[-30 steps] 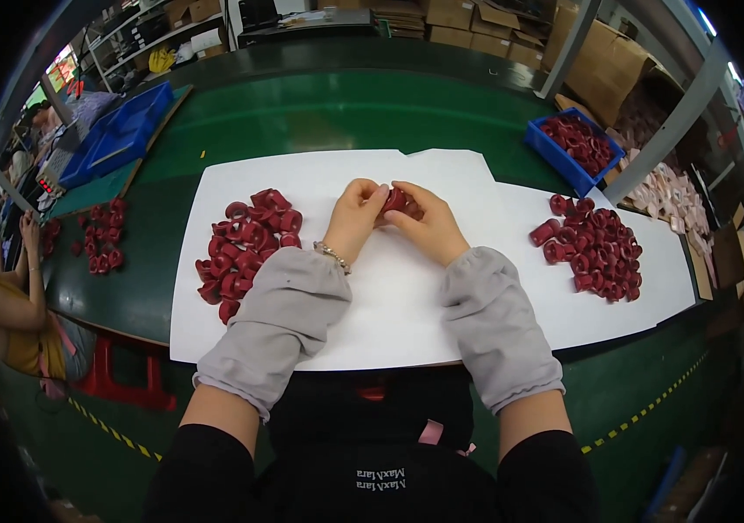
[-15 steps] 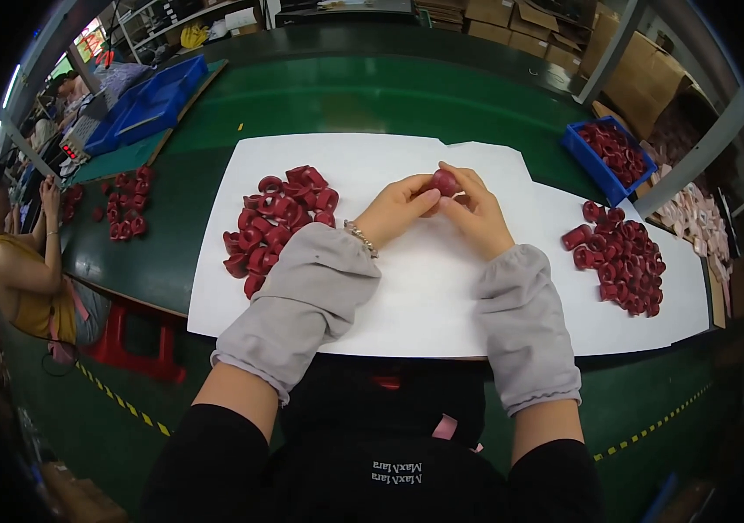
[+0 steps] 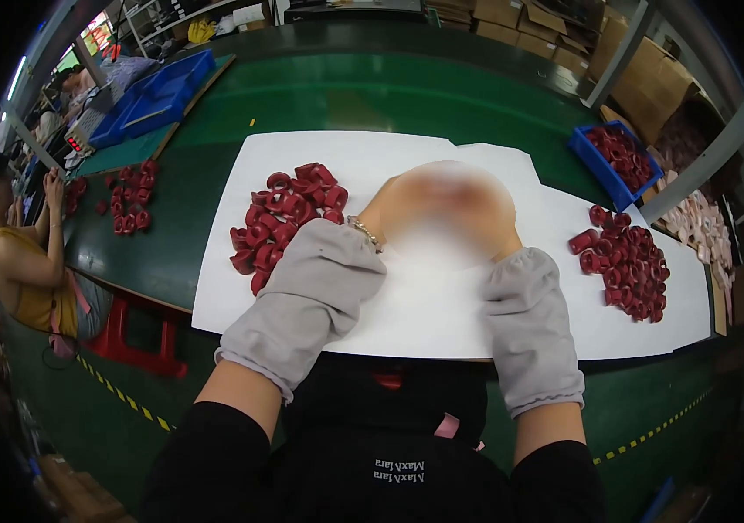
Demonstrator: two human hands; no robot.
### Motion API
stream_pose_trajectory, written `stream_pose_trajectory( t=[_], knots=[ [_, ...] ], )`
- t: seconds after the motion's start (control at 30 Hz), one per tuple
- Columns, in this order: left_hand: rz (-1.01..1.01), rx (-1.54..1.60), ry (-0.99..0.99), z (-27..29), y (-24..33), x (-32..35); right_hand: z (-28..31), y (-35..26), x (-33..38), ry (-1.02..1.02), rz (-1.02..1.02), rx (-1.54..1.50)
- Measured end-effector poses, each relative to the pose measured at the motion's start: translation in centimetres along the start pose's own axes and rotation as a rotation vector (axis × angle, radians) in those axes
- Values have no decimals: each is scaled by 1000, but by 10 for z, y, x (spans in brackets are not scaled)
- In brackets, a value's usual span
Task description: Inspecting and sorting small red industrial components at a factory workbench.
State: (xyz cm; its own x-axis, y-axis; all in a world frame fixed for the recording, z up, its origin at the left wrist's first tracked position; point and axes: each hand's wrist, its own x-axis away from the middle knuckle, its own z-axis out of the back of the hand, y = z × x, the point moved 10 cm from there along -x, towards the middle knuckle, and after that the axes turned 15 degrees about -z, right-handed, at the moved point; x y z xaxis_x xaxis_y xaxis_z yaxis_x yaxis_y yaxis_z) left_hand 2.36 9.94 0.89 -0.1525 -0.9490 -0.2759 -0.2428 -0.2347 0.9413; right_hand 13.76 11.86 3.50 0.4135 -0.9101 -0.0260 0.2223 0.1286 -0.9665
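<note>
We find the left hand (image 3: 396,207) and right hand (image 3: 501,218) over white sheeting (image 3: 424,314), between heaps of dark-red rings (image 3: 296,207); fingers blurred, their state we cannot tell.

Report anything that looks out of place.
A small yellow scrap or mark sits alone on the glossy green tabletop, looking stray. Blur covers the bare left hand and bare right hand, so I can't judge there.

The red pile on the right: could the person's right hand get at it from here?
Probably yes: only white sheet shows between the right hand and the red pile, though a blur hides whether that hand is free.
</note>
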Motion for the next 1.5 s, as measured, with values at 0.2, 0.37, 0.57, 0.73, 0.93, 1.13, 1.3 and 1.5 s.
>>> stream_pose_trajectory(
  t=[0.2, 0.37, 0.57, 0.73, 0.93, 1.13, 1.3, 1.5],
  knots=[
    [-181, -180, -65, -4, 10, -2, 0, -10, 2, 39, 56, 53],
    [-140, -54, -123, -14, 9, 1, -7, -16, 6, -74, 53, 47],
    [-125, -86, -171, -14, 5, 0, -10, -4, 4, -149, -14, -59],
    [-99, -60, -152, -15, 3, 2, -6, -3, 3, -114, 19, -83],
    [-117, -49, -148, -13, 4, 1, -7, -2, 3, -115, -2, -110],
    [-118, -29, -168, -16, 2, 0, -5, -1, 2, -109, 7, -77],
    [-103, -18, -164, -14, 1, 1, -6, -2, 2, -113, 14, -80],
    [-117, -76, -191, -13, 0, 1, -7, -7, 4, -99, -9, -2]
  ],
)
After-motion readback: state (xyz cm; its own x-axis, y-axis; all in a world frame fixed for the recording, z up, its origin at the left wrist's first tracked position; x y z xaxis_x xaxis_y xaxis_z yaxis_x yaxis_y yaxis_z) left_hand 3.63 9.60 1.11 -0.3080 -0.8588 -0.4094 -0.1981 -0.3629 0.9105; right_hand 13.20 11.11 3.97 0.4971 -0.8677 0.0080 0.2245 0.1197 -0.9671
